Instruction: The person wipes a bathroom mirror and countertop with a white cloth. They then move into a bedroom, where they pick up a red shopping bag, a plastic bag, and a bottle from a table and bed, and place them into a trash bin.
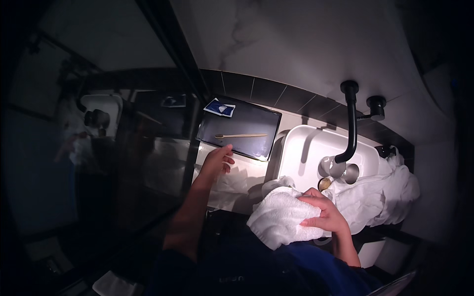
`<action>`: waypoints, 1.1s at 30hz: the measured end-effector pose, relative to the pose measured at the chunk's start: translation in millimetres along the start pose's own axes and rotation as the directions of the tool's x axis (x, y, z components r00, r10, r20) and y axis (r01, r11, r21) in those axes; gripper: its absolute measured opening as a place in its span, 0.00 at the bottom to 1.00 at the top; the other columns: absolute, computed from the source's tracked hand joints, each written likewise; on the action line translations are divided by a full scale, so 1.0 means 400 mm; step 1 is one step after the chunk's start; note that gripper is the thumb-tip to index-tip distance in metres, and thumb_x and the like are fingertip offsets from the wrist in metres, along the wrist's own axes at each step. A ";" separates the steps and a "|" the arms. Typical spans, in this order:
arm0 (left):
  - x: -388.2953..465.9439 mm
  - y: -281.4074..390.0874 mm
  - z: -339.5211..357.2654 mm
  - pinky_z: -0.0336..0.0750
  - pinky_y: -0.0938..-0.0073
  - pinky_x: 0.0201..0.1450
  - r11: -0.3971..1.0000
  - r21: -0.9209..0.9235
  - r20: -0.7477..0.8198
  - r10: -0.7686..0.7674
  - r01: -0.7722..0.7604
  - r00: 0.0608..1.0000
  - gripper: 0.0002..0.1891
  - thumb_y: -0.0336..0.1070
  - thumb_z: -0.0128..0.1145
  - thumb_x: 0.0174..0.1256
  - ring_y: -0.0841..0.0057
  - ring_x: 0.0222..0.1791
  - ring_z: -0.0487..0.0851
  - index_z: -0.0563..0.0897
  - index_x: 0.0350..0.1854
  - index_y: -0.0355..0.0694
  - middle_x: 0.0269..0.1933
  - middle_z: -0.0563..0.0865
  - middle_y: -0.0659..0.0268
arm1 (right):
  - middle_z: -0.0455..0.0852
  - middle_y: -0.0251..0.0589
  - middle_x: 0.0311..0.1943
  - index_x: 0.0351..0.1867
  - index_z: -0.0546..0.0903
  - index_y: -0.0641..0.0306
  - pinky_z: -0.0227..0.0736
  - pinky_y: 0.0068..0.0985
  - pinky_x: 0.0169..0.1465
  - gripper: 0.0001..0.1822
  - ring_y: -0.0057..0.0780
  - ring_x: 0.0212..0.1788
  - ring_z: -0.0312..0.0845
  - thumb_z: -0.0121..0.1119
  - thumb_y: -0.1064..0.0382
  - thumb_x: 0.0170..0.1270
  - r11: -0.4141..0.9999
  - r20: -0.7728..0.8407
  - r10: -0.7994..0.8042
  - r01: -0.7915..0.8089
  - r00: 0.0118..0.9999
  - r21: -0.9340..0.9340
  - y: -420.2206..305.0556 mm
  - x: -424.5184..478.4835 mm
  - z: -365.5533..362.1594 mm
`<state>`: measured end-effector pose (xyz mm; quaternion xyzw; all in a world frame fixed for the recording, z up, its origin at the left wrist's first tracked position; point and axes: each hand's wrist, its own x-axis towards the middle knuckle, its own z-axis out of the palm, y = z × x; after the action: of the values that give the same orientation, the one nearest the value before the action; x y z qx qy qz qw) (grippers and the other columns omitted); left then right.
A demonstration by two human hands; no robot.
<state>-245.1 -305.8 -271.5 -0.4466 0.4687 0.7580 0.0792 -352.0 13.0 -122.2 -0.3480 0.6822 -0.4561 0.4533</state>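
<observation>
My right hand [326, 212] grips a bunched white terry towel [283, 214] at the near edge of the white basin. Beyond the countertop's near part, my left hand [220, 159] is held with its fingers loosely bent and nothing in them, by the near edge of a dark rectangular tray [251, 122]. On this tray lies a toothbrush [242, 135] with a pale, wood-coloured handle. A dark blue and white packet [220, 108] rests at the tray's far left corner. More white towels [366, 192] lie heaped over the basin's right side.
The white basin [292, 155] holds cups [335, 168] and a small round brownish thing [324, 184]. A black wall spout [350, 129] reaches over it, beside a black tap handle [377, 107]. At left, a dark mirror [111, 155] reflects the counter. Crumpled clear plastic [231, 183] lies on the counter.
</observation>
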 end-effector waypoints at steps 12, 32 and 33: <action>0.050 0.107 -0.052 0.75 0.66 0.36 0.414 0.786 -0.189 0.868 -0.459 0.459 0.12 0.29 0.61 0.48 0.65 0.35 0.81 0.78 0.37 0.39 0.37 0.78 0.59 | 0.74 0.39 0.44 0.54 0.76 0.66 0.59 0.24 0.57 0.32 0.30 0.50 0.69 0.73 0.64 0.42 0.982 0.048 -0.052 0.042 0.998 0.182 -0.017 0.030 0.027; -0.324 -0.214 0.236 0.66 0.73 0.52 0.899 -0.037 0.671 0.346 -0.437 0.656 0.25 0.34 0.58 0.54 0.73 0.48 0.72 0.66 0.55 0.37 0.50 0.72 0.64 | 0.67 0.48 0.55 0.52 0.70 0.62 0.55 0.37 0.62 0.33 0.41 0.63 0.56 0.71 0.53 0.44 0.907 -0.463 -0.403 0.276 0.790 -0.318 -0.080 0.057 0.124; -0.339 -0.173 0.250 0.65 0.73 0.54 0.879 0.011 0.763 0.302 -0.477 0.572 0.27 0.34 0.56 0.54 0.72 0.50 0.71 0.64 0.58 0.37 0.53 0.71 0.62 | 0.69 0.45 0.53 0.53 0.71 0.62 0.58 0.33 0.61 0.32 0.39 0.60 0.62 0.69 0.56 0.46 0.961 -0.544 -0.176 0.264 0.821 0.087 -0.059 0.070 0.110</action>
<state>-188.2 -149.4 -197.7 0.0270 0.5610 0.8153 0.1406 -319.2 -33.5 -116.2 -0.2479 0.6973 -0.6364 0.2173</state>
